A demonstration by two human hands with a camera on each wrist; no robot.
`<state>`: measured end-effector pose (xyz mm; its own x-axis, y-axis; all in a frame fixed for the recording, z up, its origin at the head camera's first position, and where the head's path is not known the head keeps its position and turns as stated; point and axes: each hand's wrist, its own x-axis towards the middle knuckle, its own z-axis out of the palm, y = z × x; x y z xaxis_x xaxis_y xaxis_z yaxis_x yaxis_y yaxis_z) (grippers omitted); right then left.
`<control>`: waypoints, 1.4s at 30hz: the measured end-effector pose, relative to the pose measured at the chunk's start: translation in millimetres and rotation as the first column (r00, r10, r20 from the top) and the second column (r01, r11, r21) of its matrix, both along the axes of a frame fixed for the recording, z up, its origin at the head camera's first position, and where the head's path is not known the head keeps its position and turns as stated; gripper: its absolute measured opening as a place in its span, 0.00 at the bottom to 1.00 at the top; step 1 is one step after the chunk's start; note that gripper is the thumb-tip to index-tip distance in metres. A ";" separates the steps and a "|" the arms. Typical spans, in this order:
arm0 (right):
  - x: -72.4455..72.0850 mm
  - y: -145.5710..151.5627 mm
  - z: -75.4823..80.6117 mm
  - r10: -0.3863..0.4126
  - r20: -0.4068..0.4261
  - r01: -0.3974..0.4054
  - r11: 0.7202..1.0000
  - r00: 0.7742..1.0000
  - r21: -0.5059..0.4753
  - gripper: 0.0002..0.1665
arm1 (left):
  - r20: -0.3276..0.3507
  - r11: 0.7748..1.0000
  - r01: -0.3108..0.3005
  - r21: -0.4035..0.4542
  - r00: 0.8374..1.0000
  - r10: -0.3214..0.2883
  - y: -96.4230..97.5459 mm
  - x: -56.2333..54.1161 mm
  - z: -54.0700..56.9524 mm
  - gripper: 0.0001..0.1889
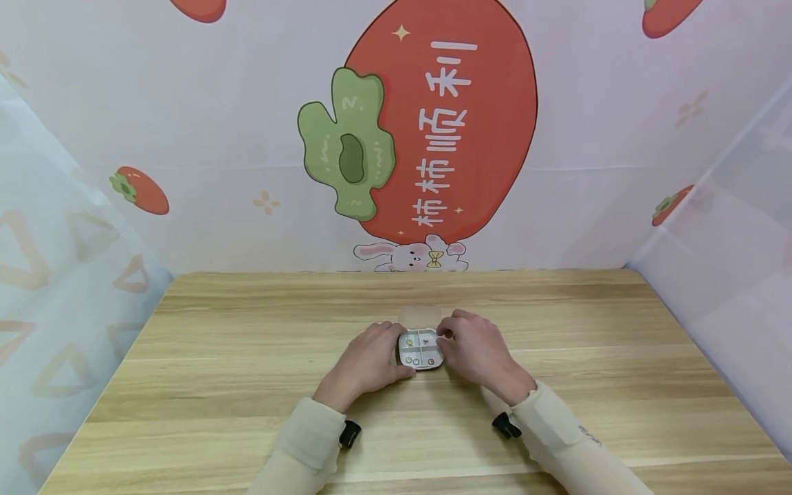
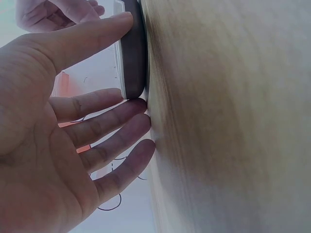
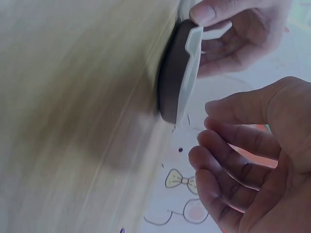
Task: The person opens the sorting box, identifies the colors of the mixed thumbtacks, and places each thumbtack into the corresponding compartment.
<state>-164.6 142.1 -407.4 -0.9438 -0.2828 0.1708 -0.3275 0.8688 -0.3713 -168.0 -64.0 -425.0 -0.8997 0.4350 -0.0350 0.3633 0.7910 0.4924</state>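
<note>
A small pill box [image 1: 422,359] lies on the wooden table with its translucent lid [image 1: 419,317] swung back. Its white inside is split into compartments holding a few tiny coloured pill-like pieces; the wrist views show its dark outer side [image 3: 173,73]. My left hand [image 1: 370,359] grips the box from the left, thumb [image 2: 114,28] on the near side and index finger at its other edge. At the right rim is my right hand [image 1: 475,347], thumb and index tips close together, other fingers curled. I cannot tell whether something tiny sits between those tips.
The wooden table [image 1: 247,426] runs back to a white cloth backdrop [image 1: 588,137] printed with a big red persimmon and a rabbit. Cloth walls also stand on the left and right. Black wrist straps [image 1: 350,434] show below the light sleeves [image 1: 309,440].
</note>
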 end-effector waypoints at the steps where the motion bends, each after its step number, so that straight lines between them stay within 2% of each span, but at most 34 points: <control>1: -0.1 2.0 0.5 -0.004 -0.004 0.004 1.000 1.000 -0.004 0.05 | 0.003 1.000 -0.002 0.003 1.000 0.002 0.0 0.1 -0.1 0.34; 5: -0.9 11.0 2.0 -0.009 -0.015 0.009 1.000 1.000 -0.017 0.05 | 0.008 1.000 -0.009 0.010 1.000 0.009 0.2 -0.1 -0.3 0.34; 21: -8.0 51.6 -3.8 -0.037 0.022 0.038 0.999 0.999 -0.023 0.05 | 0.018 1.000 -0.016 0.010 1.000 0.016 1.0 -0.1 0.4 0.35; 29: -11.3 68.4 -9.1 -0.047 -0.006 0.047 0.999 0.999 -0.002 0.05 | 0.011 1.000 -0.013 0.011 1.000 0.013 1.2 0.5 0.0 0.35; 36: -13.6 80.2 -12.8 -0.086 0.046 0.086 0.996 0.995 0.006 0.07 | 0.008 1.000 -0.014 0.007 1.000 0.014 1.4 0.6 0.2 0.34; 42: -16.1 84.6 -17.0 -0.103 0.057 0.103 0.995 0.993 0.018 0.07 | 0.015 1.000 -0.016 0.002 1.000 0.016 1.7 0.2 0.5 0.34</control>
